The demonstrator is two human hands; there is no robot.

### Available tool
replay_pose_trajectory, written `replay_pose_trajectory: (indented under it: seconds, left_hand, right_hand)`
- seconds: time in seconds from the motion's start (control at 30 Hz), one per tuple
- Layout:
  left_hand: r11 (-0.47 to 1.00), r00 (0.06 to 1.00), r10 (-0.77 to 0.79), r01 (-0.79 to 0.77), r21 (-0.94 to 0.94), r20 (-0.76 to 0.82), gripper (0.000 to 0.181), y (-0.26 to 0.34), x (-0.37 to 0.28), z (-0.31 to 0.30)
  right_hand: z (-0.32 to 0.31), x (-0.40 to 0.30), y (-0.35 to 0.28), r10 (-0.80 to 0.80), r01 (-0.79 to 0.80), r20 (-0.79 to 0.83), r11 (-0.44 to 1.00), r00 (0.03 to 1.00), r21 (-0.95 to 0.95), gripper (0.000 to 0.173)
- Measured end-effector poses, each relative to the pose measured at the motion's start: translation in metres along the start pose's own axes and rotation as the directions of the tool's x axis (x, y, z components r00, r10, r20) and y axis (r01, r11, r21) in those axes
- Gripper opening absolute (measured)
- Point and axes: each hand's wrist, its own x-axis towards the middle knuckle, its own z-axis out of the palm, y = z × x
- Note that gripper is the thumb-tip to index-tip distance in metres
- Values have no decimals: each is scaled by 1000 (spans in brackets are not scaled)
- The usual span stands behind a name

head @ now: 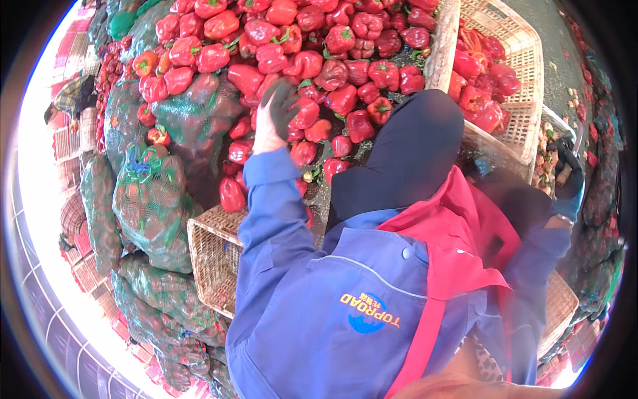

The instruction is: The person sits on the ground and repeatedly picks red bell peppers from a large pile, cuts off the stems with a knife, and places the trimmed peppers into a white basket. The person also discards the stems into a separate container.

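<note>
My left hand (280,107), in a dark grey glove, reaches over a heap of red bell peppers (271,58) with its fingers apart. It is at the edge of a red pepper (306,113), and I see nothing clearly held in it. Far to the right, my right hand (567,167) wears a dark glove and is curled around a small tan object (563,175), too small to name surely. Beneath that hand, a container (568,122) holds pale and green pepper scraps. Between my hands, a woven-pattern plastic crate (529,65) contains red peppers, some of them cut or broken.
Green mesh sacks (149,209) full of peppers are stacked along the left. A second crate (214,224) lies tipped by my left forearm, and another crate (560,309) is behind my right arm. My bent knee (423,124) rises between heap and crate. A person (75,102) is at far left.
</note>
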Motion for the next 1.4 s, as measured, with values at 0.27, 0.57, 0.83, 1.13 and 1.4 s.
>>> replay_pose_trajectory:
  seconds: [0.27, 0.57, 0.83, 1.13, 1.4]
  left_hand:
    - [397, 908, 247, 225, 890, -339, 116, -113, -10, -56]
    - [-3, 966, 227, 127, 992, -123, 94, -99, 77, -24]
    - [870, 936, -319, 351, -346, 148, 38, -27, 48, 41]
    - [975, 719, -205, 207, 78, 664, 37, 68, -62, 258]
    - [946, 411, -200, 318, 66, 889, 35, 26, -53, 304]
  right_hand:
    - [45, -12, -2, -85, 83, -25, 995, 996, -58, 35]
    - [51, -18, 0, -9, 11, 26, 996, 1000, -86, 34]
    - [153, -59, 9, -181, 201, 154, 972, 971, -126, 56]
    - [277, -95, -25, -193, 213, 448, 977, 873, 6, 73]
    - [220, -77, -28, -165, 175, 337, 985, 927, 0, 67]
